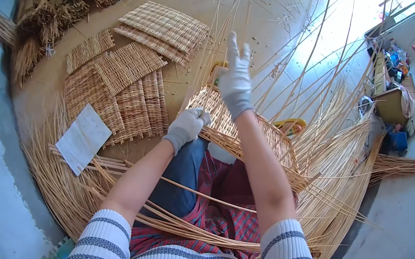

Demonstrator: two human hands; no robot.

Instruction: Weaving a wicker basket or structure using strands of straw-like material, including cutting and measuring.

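Observation:
A half-woven wicker basket (pixel 278 136) rests in front of my knees, with long upright willow rods (pixel 306 64) fanning out from its sides. My left hand (pixel 187 128), in a white glove, is closed on the basket's near left corner. Above the basket's far left part, my right hand (pixel 236 77), also gloved, is raised with its fingers stretched out and apart. Thin rods rise close beside those fingers; none is clearly held. The right forearm hides part of the weave. Across my lap, over a red and blue plaid cloth (pixel 204 184), lie several loose rods (pixel 201 233).
Flat woven panels (pixel 129 70) lie stacked on the floor at left, near a whitish sheet (pixel 83 139). Bundles of cane (pixel 46 9) lean at the far left. Loose rods (pixel 336 195) spread at right, below a cluttered bench (pixel 396 101). Walls close in both sides.

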